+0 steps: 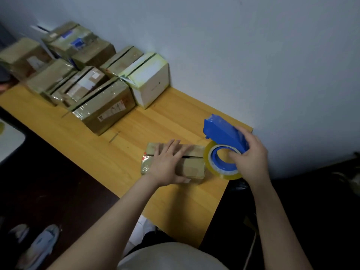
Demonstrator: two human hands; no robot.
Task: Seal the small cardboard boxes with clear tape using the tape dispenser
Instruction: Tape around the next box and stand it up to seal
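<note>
Yellow wood table [165, 121] against a pale wall. Small cardboard box [194, 164] sits near its right end, long axis left-right, top seam running along it and probably untaped. Left hand [167, 166] lies flat on top, fingers straight. Right hand [251, 158] grips the blue tape dispenser [222, 131], roll at the box's right end, nose pointing away toward the wall. Closed boxes [103, 108] piled far left, contents hidden

I count one blue plastic tape dispenser [222, 131], one clear tape roll [224, 173], one white cardboard box [150, 82], one small brown cardboard box [194, 166], and roughly seven taped brown boxes [105, 108] behind.
</note>
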